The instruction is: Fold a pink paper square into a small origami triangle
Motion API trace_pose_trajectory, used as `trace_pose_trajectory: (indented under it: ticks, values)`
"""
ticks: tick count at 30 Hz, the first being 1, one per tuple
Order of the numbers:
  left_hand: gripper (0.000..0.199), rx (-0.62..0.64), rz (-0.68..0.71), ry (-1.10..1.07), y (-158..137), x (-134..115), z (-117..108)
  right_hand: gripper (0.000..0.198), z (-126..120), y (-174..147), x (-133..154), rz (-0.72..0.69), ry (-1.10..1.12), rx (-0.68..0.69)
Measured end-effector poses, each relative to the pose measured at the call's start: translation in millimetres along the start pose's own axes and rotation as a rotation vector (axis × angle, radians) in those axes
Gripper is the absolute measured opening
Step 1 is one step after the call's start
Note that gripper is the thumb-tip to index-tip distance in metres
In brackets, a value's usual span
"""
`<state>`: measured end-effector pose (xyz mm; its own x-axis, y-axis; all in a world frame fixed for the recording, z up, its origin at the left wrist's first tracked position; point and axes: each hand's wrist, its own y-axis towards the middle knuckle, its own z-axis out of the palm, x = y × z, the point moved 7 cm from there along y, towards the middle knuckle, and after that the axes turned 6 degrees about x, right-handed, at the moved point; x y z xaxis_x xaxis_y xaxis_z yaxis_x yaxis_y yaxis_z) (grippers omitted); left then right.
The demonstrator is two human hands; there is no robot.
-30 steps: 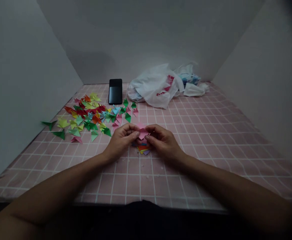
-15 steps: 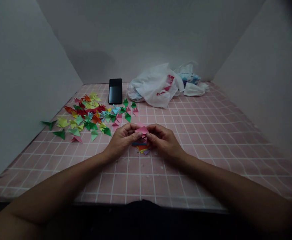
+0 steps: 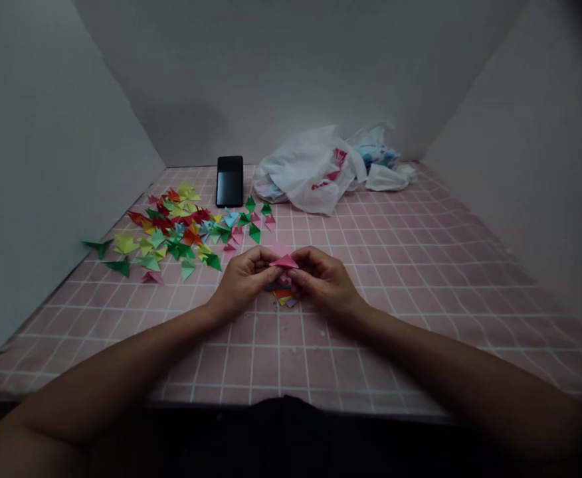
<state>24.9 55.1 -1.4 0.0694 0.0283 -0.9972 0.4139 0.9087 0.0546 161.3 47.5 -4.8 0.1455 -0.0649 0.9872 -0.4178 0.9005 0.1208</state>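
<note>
Between my two hands is a small piece of pink origami paper (image 3: 284, 261), partly folded, with a pointed flap at its centre. My left hand (image 3: 244, 279) pinches its left side between thumb and fingers. On the right side my right hand (image 3: 327, 279) grips it in the same way, fingers curled behind. Just below the hands lies a small stack of coloured paper squares (image 3: 284, 296), orange, yellow and purple at the edges; its upper part is hidden by the hands and the pink paper.
Many folded paper pieces (image 3: 176, 249) in green, yellow, red, pink and blue spread over the left of the checked tablecloth (image 3: 395, 265). A black phone (image 3: 230, 182) stands at the back. White plastic bags (image 3: 311, 169) lie right of it. Walls enclose three sides.
The pink paper's central flap has tipped down and looks flatter and wider. Both hands keep nearly the same place, with the thumbs shifted slightly.
</note>
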Motion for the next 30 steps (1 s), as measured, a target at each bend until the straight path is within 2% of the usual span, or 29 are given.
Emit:
trace_pose_trajectory:
  ticks: [7,12,18,24,30]
  values:
    - [0.018,-0.049,0.001,0.036,-2.0,-1.2,0.4,0.024,-4.4,-2.2,-1.7,0.040,0.007,-0.076]
    - [0.015,-0.058,0.035,0.089,-1.5,-5.0,-0.9,0.022,-3.6,-2.4,-4.0,0.049,0.024,-0.067]
    - [0.016,-0.067,0.009,0.096,-1.9,-4.4,-1.0,0.022,-3.6,-2.7,-4.8,0.052,0.029,-0.062]
    - [0.014,-0.018,0.018,0.186,-2.2,-6.2,2.5,0.019,-1.6,-3.0,0.1,0.029,-0.040,-0.026]
    - [0.013,-0.017,0.047,0.219,-4.2,-8.5,3.2,0.014,-3.8,-6.2,0.6,0.004,-0.094,-0.084]
